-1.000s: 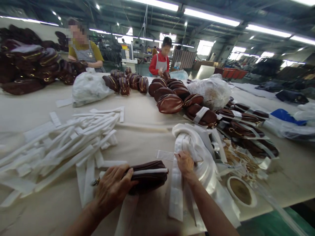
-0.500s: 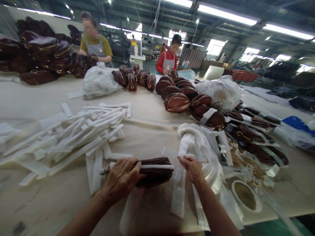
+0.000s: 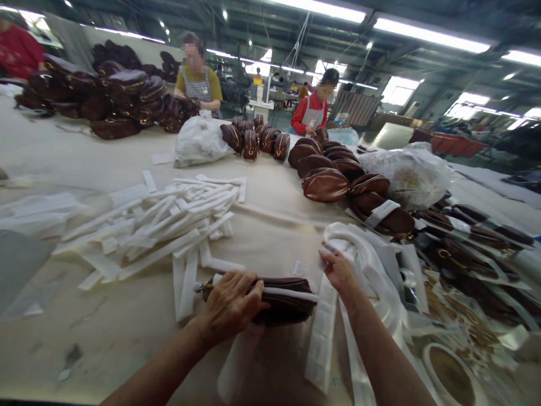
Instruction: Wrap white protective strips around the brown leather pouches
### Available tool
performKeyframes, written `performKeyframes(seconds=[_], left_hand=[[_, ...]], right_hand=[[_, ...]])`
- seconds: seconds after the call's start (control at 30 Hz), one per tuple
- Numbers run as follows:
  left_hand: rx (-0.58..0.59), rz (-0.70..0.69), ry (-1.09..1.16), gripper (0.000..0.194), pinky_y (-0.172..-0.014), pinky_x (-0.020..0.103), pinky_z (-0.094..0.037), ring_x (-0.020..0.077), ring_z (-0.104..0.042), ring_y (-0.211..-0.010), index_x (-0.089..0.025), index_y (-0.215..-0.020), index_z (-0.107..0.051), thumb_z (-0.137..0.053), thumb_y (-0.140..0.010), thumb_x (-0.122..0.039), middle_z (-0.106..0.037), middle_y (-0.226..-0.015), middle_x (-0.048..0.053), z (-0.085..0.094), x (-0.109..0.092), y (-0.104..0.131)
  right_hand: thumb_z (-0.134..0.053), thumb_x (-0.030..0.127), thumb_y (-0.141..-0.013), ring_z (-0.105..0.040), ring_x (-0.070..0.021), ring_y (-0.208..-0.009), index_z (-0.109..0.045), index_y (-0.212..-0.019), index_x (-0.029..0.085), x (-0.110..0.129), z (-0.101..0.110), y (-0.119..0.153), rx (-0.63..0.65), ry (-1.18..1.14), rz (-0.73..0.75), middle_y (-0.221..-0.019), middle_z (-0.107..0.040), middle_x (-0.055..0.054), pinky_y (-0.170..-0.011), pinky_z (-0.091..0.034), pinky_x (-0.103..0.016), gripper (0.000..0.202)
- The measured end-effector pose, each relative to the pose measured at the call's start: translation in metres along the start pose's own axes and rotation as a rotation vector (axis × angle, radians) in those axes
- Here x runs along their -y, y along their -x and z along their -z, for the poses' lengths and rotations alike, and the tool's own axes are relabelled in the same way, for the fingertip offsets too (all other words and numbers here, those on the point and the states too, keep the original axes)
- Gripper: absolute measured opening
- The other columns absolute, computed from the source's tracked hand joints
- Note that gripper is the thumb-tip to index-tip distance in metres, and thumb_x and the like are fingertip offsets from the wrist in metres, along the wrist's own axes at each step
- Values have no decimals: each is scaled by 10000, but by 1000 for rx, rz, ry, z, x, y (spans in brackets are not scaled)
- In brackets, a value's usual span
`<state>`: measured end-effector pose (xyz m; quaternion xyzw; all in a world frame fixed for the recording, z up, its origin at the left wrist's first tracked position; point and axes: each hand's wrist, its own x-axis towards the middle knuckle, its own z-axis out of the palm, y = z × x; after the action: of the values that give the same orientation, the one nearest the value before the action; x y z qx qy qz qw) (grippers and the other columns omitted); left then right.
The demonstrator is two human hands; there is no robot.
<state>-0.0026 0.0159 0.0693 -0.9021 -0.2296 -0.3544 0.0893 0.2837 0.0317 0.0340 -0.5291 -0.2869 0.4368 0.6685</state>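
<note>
My left hand (image 3: 236,304) is closed over the top of a small dark brown leather bag (image 3: 291,313) lying on its side on the table. A narrow white strip (image 3: 291,294) runs along the bag's upper side, partly under my fingers. Metal hardware (image 3: 198,287) shows at the bag's left end. My right hand (image 3: 341,275) is beyond the bag's right end, fingertips drawn together at the near edge of a bundle of long white translucent sleeves (image 3: 372,287); what they pinch is unclear. A flat translucent strip (image 3: 322,338) lies below it.
Loose white strips (image 3: 169,220) are heaped on the left. Finished-looking brown bags (image 3: 325,185) stand in rows ahead, beside plastic sacks (image 3: 200,144). A tape roll (image 3: 473,366) and tan tags (image 3: 452,310) lie at right. Two co-workers (image 3: 198,82) (image 3: 315,110) stand across the table.
The view has swung left, so the scene sits farther right. My right hand has moved away from the bag, up along the white bundle. My left hand keeps its hold on the bag.
</note>
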Motion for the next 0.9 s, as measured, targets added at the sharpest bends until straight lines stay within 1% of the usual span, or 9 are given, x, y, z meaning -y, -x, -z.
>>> performKeyframes(seconds=[0.07, 0.13, 0.23, 0.3, 0.4, 0.53, 0.67, 0.83, 0.9], left_hand=[[-7, 1, -2, 208, -690, 343, -461, 198, -592, -768, -142, -965, -546, -477, -925, -334, -630, -877, 89, 1, -1, -1], [-15, 27, 17, 267, -677, 346, -464, 202, -589, -750, -130, -957, -528, -423, -944, -376, -631, -861, 91, 1, -2, -1], [-59, 153, 64, 372, -655, 343, -471, 199, -577, -692, -128, -905, -499, -367, -947, -473, -612, -763, 73, -1, -3, 0], [-85, 227, 77, 427, -655, 347, -472, 201, -572, -670, -119, -919, -498, -362, -934, -523, -593, -716, 61, -1, -4, 0], [-35, 220, 99, 429, -649, 350, -455, 206, -563, -676, -107, -935, -529, -391, -927, -513, -589, -723, 63, 0, -4, -1], [68, 102, 118, 329, -640, 331, -420, 198, -541, -716, -154, -902, -600, -426, -932, -431, -590, -816, 67, 5, -1, 0], [64, 72, 77, 299, -664, 321, -415, 192, -525, -743, -241, -1077, -615, -438, -927, -429, -558, -865, 65, 7, -1, 2], [107, 51, 95, 196, -707, 306, -409, 174, -539, -799, -223, -972, -640, -478, -924, -323, -591, -887, 57, 7, 0, 1], [121, 30, 156, 177, -714, 307, -404, 173, -561, -865, -194, -968, -626, -475, -928, -279, -636, -911, 49, 7, 1, -1]], right_hand=[[-759, 169, -588, -589, -121, -684, -687, -783, 221, 8, -24, 11, 125, 96, 78, -714, -641, 29, -673, -516, -238, 215], [-687, 152, -686, -591, -143, -782, -702, -810, 223, 19, -46, 25, 449, 328, 290, -810, -659, -10, -751, -501, -266, 143], [-500, 125, -841, -577, -151, -798, -687, -930, 223, 35, -71, 38, 932, 713, 732, -853, -655, -46, -708, -490, -269, 229], [-424, 108, -886, -563, -145, -762, -668, -917, 214, 42, -80, 41, 1026, 822, 907, -824, -645, -49, -655, -477, -249, 268], [-385, 104, -907, -545, -142, -744, -645, -783, 204, 47, -85, 40, 1110, 847, 993, -789, -631, -46, -642, -466, -241, 304], [-402, 124, -911, -561, -145, -777, -663, -818, 200, 47, -88, 38, 1199, 850, 904, -810, -634, -46, -674, -476, -242, 287], [-449, 145, -891, -600, -134, -762, -685, -815, 185, 41, -89, 30, 1221, 869, 746, -803, -635, -44, -670, -483, -220, 251], [-581, 231, -823, -626, -143, -799, -723, -874, 195, 23, -88, 10, 1268, 793, 437, -875, -670, -55, -740, -485, -238, 155], [-679, 296, -751, -623, -166, -845, -730, -843, 189, 13, -87, 2, 1240, 706, 226, -880, -686, -54, -808, -473, -271, 149]])
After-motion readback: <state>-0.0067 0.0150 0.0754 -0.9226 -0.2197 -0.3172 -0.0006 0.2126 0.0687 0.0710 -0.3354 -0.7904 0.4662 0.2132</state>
